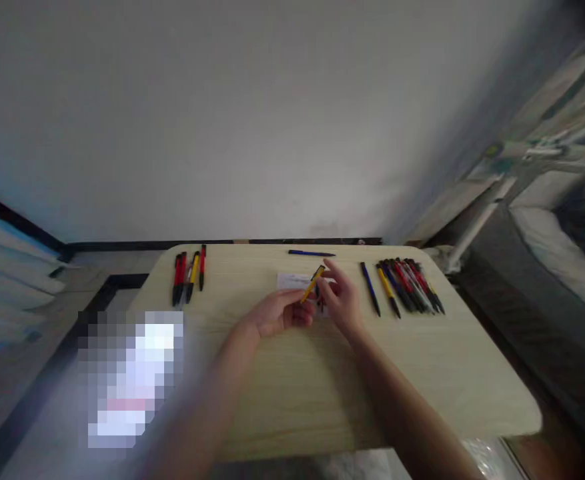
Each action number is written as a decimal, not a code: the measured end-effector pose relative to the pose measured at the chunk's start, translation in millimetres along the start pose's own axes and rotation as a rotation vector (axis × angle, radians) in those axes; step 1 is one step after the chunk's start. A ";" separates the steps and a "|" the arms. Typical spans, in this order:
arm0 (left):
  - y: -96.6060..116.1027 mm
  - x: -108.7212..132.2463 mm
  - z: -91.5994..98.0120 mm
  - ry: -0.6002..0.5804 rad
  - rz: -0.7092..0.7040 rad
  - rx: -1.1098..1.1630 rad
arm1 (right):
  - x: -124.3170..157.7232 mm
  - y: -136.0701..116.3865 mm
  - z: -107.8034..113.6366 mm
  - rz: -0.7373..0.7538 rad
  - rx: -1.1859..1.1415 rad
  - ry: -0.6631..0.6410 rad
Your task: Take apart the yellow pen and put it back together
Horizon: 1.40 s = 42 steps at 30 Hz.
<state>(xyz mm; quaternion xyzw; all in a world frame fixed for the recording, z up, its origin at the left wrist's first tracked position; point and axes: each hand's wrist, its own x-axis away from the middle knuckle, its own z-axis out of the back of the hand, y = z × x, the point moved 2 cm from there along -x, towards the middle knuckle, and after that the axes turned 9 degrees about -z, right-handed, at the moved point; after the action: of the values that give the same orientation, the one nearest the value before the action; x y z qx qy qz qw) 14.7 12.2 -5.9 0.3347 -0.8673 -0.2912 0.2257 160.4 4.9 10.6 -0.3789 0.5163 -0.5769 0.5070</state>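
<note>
My left hand (279, 312) holds a yellow and black pen (313, 283) tilted up to the right, above the middle of a light wooden table (297, 380). My right hand (341, 299) is at the pen's upper end, its fingers touching the tip. Under both hands lies a small white sheet of paper (292, 281). A row of several pens (403, 285), blue, yellow, red and dark, lies to the right of my right hand. A smaller group of red and yellow pens (188, 275) lies at the table's left.
A single blue pen (311, 253) lies along the table's far edge by the white wall. A bed (557, 253) stands to the right of the table. A blurred patch (131, 380) covers part of the lower left, over the floor.
</note>
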 end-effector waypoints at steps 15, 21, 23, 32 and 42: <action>10.8 -6.4 11.1 0.187 -0.236 0.301 | 16.1 -15.5 -8.8 0.291 0.316 0.000; 9.1 -6.9 5.3 0.160 -0.239 0.291 | 22.0 -13.6 -21.7 0.365 0.490 -0.245; 8.3 -6.4 3.8 0.152 -0.231 0.281 | 21.3 -10.1 -22.9 0.352 0.509 -0.257; 7.3 -5.7 1.5 0.122 -0.203 0.263 | 20.1 -6.4 -22.2 0.339 0.522 -0.229; 7.2 -5.8 0.3 0.101 -0.185 0.288 | 18.8 -4.7 -22.0 0.324 0.493 -0.199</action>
<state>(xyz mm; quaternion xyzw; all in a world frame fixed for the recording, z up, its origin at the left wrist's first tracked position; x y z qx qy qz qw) 15.2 20.8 -2.6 0.4562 -0.8531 -0.1660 0.1911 134.6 -9.0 9.7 -0.2118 0.3621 -0.5567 0.7169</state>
